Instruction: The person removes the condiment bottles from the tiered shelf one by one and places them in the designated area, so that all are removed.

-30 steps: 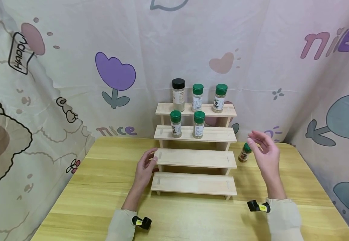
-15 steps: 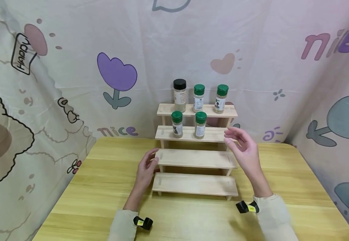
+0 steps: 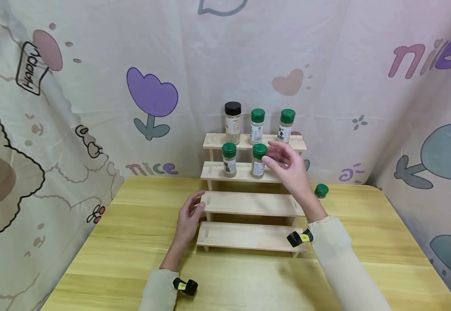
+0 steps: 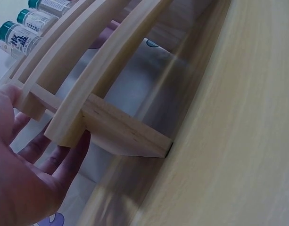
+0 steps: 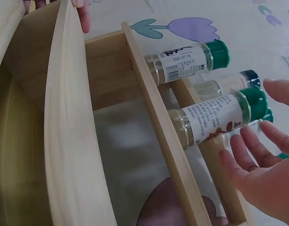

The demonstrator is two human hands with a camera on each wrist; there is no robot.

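Observation:
A four-tier wooden rack [image 3: 248, 203] stands on the table. My left hand [image 3: 188, 216] grips its left end, with the thumb by a shelf and the fingers [image 4: 71, 160] curled under the edge in the left wrist view. On the second tier from the top stand two green-capped spice jars, a left jar [image 3: 229, 166] and a right jar [image 3: 258, 167]. My right hand [image 3: 291, 170] is beside that right jar, thumb and fingers spread near its cap. In the right wrist view its fingers [image 5: 250, 146] are loosely bent and hold nothing.
Along the top tier stand a black-capped jar [image 3: 232, 125] and two green-capped jars, one [image 3: 257, 127] in the middle and one [image 3: 286, 125] on the right. Another green-capped jar [image 3: 321, 191] sits on the table [image 3: 365, 242] right of the rack, partly behind my right forearm. A printed curtain hangs behind.
My right hand has moved left, from beside the jar on the table to the right jar on the second tier. My left hand stays at the rack's end.

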